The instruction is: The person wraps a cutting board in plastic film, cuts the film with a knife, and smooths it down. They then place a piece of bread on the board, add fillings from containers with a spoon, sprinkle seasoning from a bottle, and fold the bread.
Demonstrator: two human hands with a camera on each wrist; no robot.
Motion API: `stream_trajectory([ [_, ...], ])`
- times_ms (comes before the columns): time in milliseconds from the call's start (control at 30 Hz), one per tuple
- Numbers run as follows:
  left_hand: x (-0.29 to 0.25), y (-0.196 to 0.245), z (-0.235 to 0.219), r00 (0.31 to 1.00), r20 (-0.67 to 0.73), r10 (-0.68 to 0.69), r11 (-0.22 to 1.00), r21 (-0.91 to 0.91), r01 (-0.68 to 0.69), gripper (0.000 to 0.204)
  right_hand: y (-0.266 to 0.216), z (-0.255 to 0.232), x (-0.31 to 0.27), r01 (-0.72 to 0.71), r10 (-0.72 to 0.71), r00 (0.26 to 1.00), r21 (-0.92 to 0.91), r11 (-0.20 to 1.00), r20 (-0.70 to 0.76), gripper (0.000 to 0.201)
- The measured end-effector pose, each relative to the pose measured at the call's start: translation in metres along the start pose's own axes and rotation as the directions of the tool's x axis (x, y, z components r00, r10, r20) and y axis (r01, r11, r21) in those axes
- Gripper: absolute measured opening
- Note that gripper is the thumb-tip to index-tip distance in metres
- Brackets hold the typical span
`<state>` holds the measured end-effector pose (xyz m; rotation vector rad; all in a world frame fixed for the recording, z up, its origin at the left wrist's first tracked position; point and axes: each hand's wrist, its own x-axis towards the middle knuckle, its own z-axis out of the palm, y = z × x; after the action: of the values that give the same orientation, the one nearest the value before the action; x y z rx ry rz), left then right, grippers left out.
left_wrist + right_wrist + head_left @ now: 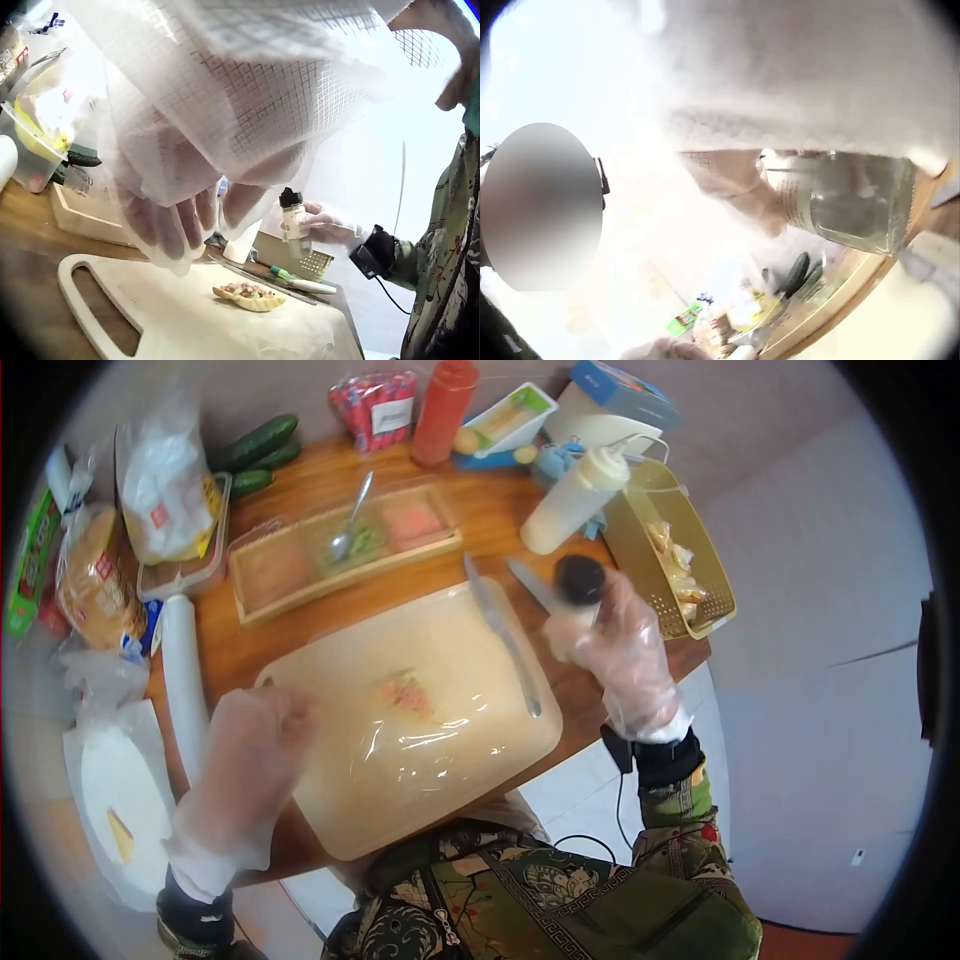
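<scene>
My gloved right hand [630, 650] grips a small glass bottle [297, 229] with a black cap [579, 578], held upright beyond the board's right side. In the right wrist view the fingers wrap the labelled glass bottle [847, 199]. My gloved left hand [255, 740] is over the board's left edge, empty, its fingers [161, 232] hanging loosely bent. On the cream cutting board [400, 800] lies a boat-shaped piece of food [250, 297] topped with chopped pink and green bits. A knife [505, 640] rests along the board's right part.
Behind the board stands a wooden tray [245, 607] with three sections and a spoon [355, 515]. Beyond are a red bottle [444, 410], a white squeeze bottle [575, 500] and a yellow basket [720, 580]. Bread [95, 575] and a white roll [184, 680] are at left.
</scene>
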<state>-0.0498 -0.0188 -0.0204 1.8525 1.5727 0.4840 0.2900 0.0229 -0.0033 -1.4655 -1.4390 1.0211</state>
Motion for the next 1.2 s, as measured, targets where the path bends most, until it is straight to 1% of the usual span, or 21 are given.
stream_trajectory([
  [33, 0.004, 0.004, 0.000, 1.000, 0.016, -0.002, 1.000, -0.015, 0.002, 0.024, 0.002, -0.011, 0.008, -0.105, 0.108, 0.992, 0.039, 0.994, -0.070, 0.052],
  [67, 0.008, 0.007, 0.001, 1.000, 0.017, 0.013, 1.000, -0.001, -0.013, 0.024, 0.017, -0.017, 0.021, 0.017, -0.062, 0.981, -0.236, 0.972, -0.184, 0.051],
  [100, 0.011, 0.007, 0.004, 0.999, 0.017, 0.033, 0.999, -0.002, -0.033, 0.024, 0.025, -0.024, 0.028, 0.019, -0.066, 0.977, -0.227, 0.974, -0.202, 0.051],
  [167, 0.021, 0.013, 0.009, 0.998, 0.018, 0.067, 0.998, 0.016, -0.067, 0.024, 0.031, -0.035, 0.038, -0.084, 0.096, 0.976, 0.071, 0.994, -0.197, 0.050],
  [400, 0.054, 0.035, 0.017, 0.976, 0.115, 0.186, 0.978, 0.069, -0.195, 0.026, 0.088, -0.054, 0.076, -0.011, -0.004, 0.962, -0.055, 0.998, -0.274, 0.045],
  [500, 0.066, 0.043, 0.023, 0.961, 0.149, 0.232, 0.963, 0.101, -0.248, 0.028, 0.097, -0.056, 0.080, 0.011, -0.039, 0.955, -0.097, 0.995, -0.295, 0.040],
  [567, 0.071, 0.048, 0.027, 0.948, 0.174, 0.265, 0.951, 0.116, -0.287, 0.029, 0.085, -0.057, 0.073, 0.025, -0.058, 0.951, -0.111, 0.994, -0.305, 0.037],
  [633, 0.076, 0.054, 0.031, 0.960, 0.100, 0.260, 0.961, 0.069, -0.267, 0.018, 0.069, -0.064, 0.058, -0.006, -0.058, 0.975, -0.287, 0.958, -0.214, 0.041],
  [667, 0.077, 0.054, 0.030, 0.959, 0.101, 0.266, 0.959, 0.076, -0.274, 0.018, 0.074, -0.068, 0.050, -0.004, -0.061, 0.973, -0.282, 0.959, -0.221, 0.041],
  [700, 0.079, 0.054, 0.029, 0.955, 0.138, 0.261, 0.957, 0.090, -0.275, 0.023, 0.083, -0.075, 0.039, 0.047, -0.230, 0.945, -0.599, 0.799, -0.232, 0.036],
  [733, 0.081, 0.053, 0.029, 0.951, 0.173, 0.255, 0.956, 0.103, -0.275, 0.029, 0.088, -0.077, 0.031, 0.060, -0.388, 0.904, -0.843, 0.534, -0.182, 0.033],
  [767, 0.083, 0.054, 0.028, 0.951, 0.172, 0.257, 0.955, 0.104, -0.277, 0.029, 0.081, -0.075, 0.022, 0.060, -0.390, 0.903, -0.843, 0.535, -0.183, 0.033],
  [833, 0.089, 0.056, 0.029, 0.944, 0.234, 0.231, 0.936, 0.211, -0.281, 0.028, 0.065, -0.068, -0.001, 0.292, -0.271, 0.950, -0.736, 0.611, 0.152, 0.023],
  [867, 0.093, 0.058, 0.030, 0.942, 0.242, 0.233, 0.934, 0.215, -0.286, 0.028, 0.074, -0.057, -0.004, 0.399, -0.333, 0.913, -0.676, 0.619, 0.234, 0.020],
  [900, 0.099, 0.060, 0.033, 0.929, 0.204, 0.308, 0.924, 0.167, -0.343, 0.027, 0.080, -0.044, -0.004, 0.501, -0.397, 0.864, -0.606, 0.618, 0.309, 0.022],
  [933, 0.105, 0.063, 0.035, 0.912, 0.157, 0.379, 0.909, 0.122, -0.399, 0.027, 0.060, -0.031, -0.007, 0.480, -0.405, 0.876, -0.570, 0.667, 0.263, 0.031],
  [967, 0.110, 0.067, 0.036, 0.911, 0.158, 0.381, 0.907, 0.127, -0.401, 0.027, 0.060, -0.022, -0.005, 0.481, -0.410, 0.875, -0.568, 0.668, 0.259, 0.031],
  [1033, 0.118, 0.073, 0.037, 0.899, 0.123, 0.421, 0.897, 0.093, -0.432, 0.025, 0.066, -0.005, 0.004, 0.367, -0.193, 0.916, -0.536, 0.760, 0.352, 0.035],
  [1067, 0.120, 0.071, 0.037, 0.896, 0.117, 0.428, 0.892, 0.102, -0.440, 0.025, 0.064, 0.008, 0.007, 0.195, -0.011, 0.959, -0.633, 0.750, 0.282, 0.033],
  [1167, 0.139, 0.076, 0.034, 0.875, 0.120, 0.468, 0.865, 0.138, -0.482, 0.023, 0.091, 0.025, 0.017, 0.155, -0.021, 0.981, -0.721, 0.676, 0.192, 0.029],
  [1200, 0.146, 0.079, 0.031, 0.874, 0.116, 0.471, 0.853, 0.192, -0.485, 0.021, 0.109, 0.026, 0.020, 0.332, -0.211, 0.943, -0.716, 0.613, 0.257, 0.022],
])
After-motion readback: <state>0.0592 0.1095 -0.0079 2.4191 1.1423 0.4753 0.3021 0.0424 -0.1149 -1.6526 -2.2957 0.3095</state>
